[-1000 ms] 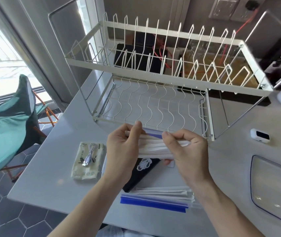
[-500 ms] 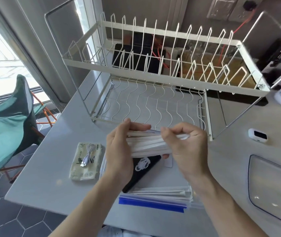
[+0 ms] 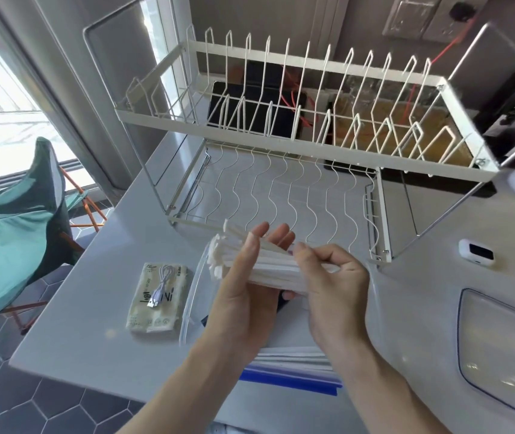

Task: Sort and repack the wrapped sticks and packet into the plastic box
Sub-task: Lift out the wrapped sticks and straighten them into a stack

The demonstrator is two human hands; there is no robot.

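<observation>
While both hands work mid-frame, the left hand [image 3: 243, 283] cradles the wrapped sticks [image 3: 262, 264]. The right hand [image 3: 328, 277] pinches them above the plastic box [image 3: 192, 296].

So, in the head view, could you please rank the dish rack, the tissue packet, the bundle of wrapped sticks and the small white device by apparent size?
1. dish rack
2. bundle of wrapped sticks and tissue packet: look alike, and the bundle is held nearer the camera, so unranked
3. small white device

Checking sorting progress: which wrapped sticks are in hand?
The white bundle held by both hands above the box; others lie in the blue-edged bag.
</observation>
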